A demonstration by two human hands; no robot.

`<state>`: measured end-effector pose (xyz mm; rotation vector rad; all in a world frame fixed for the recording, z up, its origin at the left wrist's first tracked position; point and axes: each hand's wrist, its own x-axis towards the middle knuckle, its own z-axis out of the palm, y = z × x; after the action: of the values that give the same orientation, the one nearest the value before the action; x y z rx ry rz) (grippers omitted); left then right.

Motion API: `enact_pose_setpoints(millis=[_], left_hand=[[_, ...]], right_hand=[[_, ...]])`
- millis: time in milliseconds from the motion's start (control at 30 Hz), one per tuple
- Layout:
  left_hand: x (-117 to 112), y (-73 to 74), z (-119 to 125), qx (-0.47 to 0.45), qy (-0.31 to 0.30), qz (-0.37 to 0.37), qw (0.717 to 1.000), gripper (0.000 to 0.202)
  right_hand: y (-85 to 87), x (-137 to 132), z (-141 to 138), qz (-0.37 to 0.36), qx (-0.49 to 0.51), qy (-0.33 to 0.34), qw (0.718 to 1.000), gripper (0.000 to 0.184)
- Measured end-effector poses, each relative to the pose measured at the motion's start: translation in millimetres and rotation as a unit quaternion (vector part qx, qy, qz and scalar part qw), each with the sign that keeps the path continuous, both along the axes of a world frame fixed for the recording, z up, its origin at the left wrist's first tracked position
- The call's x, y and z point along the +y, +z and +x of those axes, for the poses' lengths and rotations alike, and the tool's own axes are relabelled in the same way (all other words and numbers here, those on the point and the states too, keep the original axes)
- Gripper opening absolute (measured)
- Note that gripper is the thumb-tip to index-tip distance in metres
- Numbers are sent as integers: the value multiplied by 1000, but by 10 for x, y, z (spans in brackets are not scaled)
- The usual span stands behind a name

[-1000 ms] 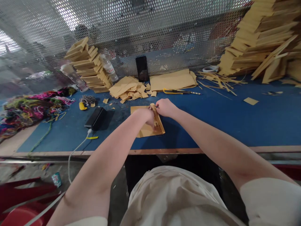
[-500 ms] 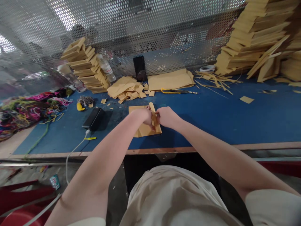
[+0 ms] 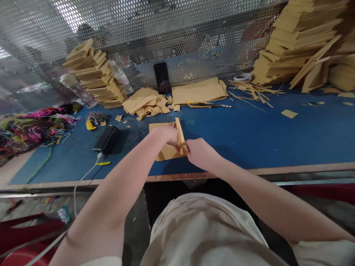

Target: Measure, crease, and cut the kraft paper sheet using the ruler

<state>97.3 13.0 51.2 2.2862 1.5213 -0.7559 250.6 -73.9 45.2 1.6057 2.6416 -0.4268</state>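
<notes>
A brown kraft paper piece [image 3: 168, 152] lies on the blue table in front of me, its right edge folded up into a narrow upright flap [image 3: 179, 132]. My left hand [image 3: 171, 135] rests on the sheet with its fingers closed against the inner side of that flap; some of them are hidden behind the wrist. At the near end of the flap, the fingers of my right hand [image 3: 197, 150] are closed in a pinch on the paper's corner. A yellow and black utility knife [image 3: 203, 105] lies beyond my hands.
Paper scraps [image 3: 145, 101], a flat stack of brown sheets [image 3: 198, 91] and a phone [image 3: 162, 77] are behind the work. Folded brown pieces rise in a left stack [image 3: 97, 79] and a right stack [image 3: 294, 44]. To the left are a black box with a cable [image 3: 107, 139] and tangled yarn [image 3: 36, 125].
My right hand has moved slightly down toward the near end of the flap. The flap stands more upright. My view has shifted a little.
</notes>
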Motion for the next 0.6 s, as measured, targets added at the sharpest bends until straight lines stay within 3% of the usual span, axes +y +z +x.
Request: enact_pose_setpoints(millis=[167, 267, 400, 600], left_hand=[[-38, 34, 19, 25, 2, -2, 1000, 118], [-57, 51, 35, 29, 3, 3, 1000, 115], [-51, 46, 39, 26, -2, 6, 1000, 106], [-54, 17, 24, 5, -4, 16, 1000, 117]], right_hand=[[1, -153, 42, -9, 1, -12, 1000, 21], [-17, -171, 55, -13, 8, -20, 1000, 23], [-69, -158, 46, -13, 17, -34, 999, 23], [-178, 0, 37, 2, 44, -57, 997, 27]])
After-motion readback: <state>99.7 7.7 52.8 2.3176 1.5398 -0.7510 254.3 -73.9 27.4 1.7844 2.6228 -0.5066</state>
